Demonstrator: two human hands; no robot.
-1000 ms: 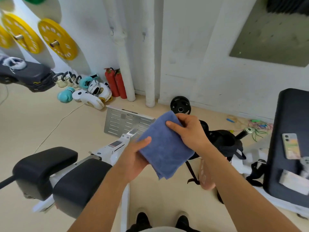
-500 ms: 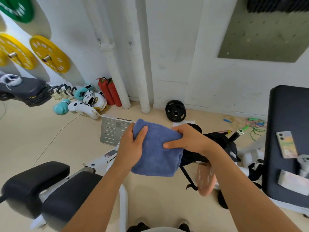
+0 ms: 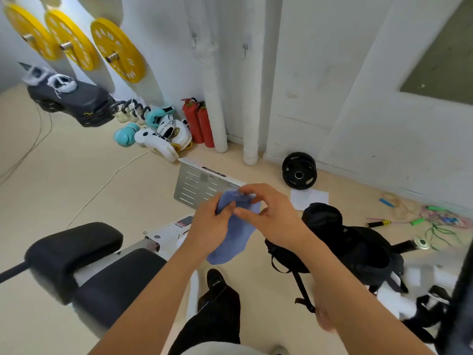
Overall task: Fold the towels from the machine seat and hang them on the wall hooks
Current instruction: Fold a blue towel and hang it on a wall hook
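Change: the blue towel (image 3: 236,226) was held out as a flat folded panel a moment ago; now it's bunched at the top and hangs as a narrow folded bundle. View has swung too, so both wall hooks are in frame, and a foot steps forward. Read: folding looks done, this is the carry-to-hang phase, top edge being gathered for a hook.

Largest to smallest, all relative to the towel:
- Machine seat pads (image 3: 84,262): below-left, black, no other towel visible on them.
- Black backpack (image 3: 345,242): right, on the floor, apart from the towel.
- Towel: mid-air in front of the person, well short of the wall.
- Left hand (image 3: 208,226): grip closed on the towel's upper left part, fingers curled round the bunched cloth.
- Right hand (image 3: 271,213): grip at the top edge, thumb and forefinger pinching the fabric; other fingers loosely curled.
- Wall hooks: left one (image 3: 194,39) and right one (image 3: 245,48), above and well apart, both bare.

Next need, as I judge it: lift the gathered edge up to a hook.
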